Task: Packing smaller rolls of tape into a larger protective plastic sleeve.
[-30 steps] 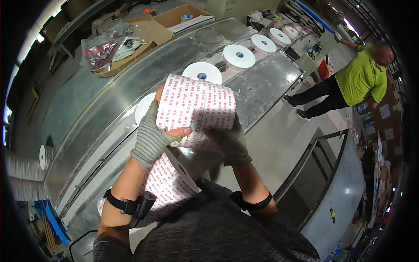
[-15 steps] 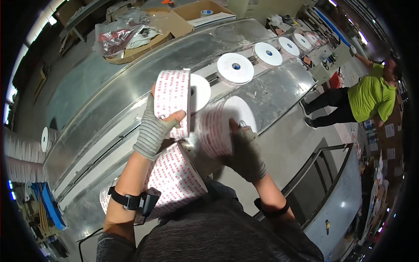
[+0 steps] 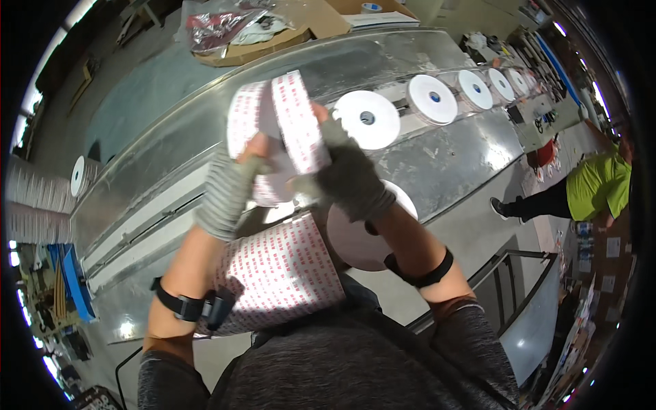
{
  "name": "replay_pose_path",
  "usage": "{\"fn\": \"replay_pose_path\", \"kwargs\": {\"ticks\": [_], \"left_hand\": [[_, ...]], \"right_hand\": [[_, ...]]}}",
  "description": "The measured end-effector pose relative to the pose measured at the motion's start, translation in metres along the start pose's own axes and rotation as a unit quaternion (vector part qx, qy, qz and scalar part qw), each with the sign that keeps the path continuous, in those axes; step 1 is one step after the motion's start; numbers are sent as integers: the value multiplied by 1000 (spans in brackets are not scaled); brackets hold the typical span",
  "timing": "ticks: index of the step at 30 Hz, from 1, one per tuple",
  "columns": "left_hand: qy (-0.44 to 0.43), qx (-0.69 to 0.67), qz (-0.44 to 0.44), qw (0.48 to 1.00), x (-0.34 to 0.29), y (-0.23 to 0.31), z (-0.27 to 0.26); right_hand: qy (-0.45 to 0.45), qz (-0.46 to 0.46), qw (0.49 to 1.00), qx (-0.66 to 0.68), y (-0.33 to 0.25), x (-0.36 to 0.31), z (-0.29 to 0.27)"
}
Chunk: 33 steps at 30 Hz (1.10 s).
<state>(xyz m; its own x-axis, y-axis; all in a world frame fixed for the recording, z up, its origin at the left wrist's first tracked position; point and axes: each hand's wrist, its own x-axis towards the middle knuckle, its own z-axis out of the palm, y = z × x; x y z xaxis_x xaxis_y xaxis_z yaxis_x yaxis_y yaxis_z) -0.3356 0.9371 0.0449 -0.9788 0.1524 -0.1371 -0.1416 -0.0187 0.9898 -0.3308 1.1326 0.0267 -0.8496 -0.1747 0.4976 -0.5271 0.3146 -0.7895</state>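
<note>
Both my gloved hands are raised over the metal bench, holding white tape rolls with red print. My left hand point(image 3: 229, 184) is closed on a wide tape roll point(image 3: 247, 113), its thumb over the near edge. On the right, my right hand point(image 3: 352, 171) grips a narrower tape roll point(image 3: 298, 121), fingers bent around its edge. The two rolls tilt apart at the top and nearly meet lower down; motion blurs them. Against my body lies a long stack of printed rolls point(image 3: 280, 266) on its side. Partly hidden beneath my right forearm is a white-faced roll point(image 3: 359, 236).
A row of flat white rolls point(image 3: 432, 99) runs along the metal bench point(image 3: 465, 143) toward the far right. Stacked rolls point(image 3: 41, 188) stand at far left. Beyond the bench lies an open cardboard box point(image 3: 266, 44). A person in a lime shirt point(image 3: 601, 188) stands at right.
My right hand has left the roll at lower right and moved up and left to the rolls by my left hand. A narrow roll now leans away from the wide one. The view has shifted.
</note>
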Motion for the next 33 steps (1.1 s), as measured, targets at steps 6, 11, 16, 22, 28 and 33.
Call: {"fn": "replay_pose_path", "kwargs": {"ticks": [6,11,16,22,28,33], "left_hand": [[-107,560,-12,821,8,-26,-87],[-268,707,-78,650,19,-74,-113],[-297,682,-124,656,18,-90,-123],[-238,610,-40,754,14,-40,-97],[-290,448,129,836,-1,11,-49],[-271,289,195,897,-19,45,30]], "right_hand": [[-259,87,936,-223,83,14,23],[-459,200,811,-303,99,23,34],[-275,-72,893,-349,70,-20,-41],[-363,129,853,-352,-39,-143,-98],[-285,106,871,-387,-27,-142,-88],[130,352,810,450,-72,-58,-87]]}}
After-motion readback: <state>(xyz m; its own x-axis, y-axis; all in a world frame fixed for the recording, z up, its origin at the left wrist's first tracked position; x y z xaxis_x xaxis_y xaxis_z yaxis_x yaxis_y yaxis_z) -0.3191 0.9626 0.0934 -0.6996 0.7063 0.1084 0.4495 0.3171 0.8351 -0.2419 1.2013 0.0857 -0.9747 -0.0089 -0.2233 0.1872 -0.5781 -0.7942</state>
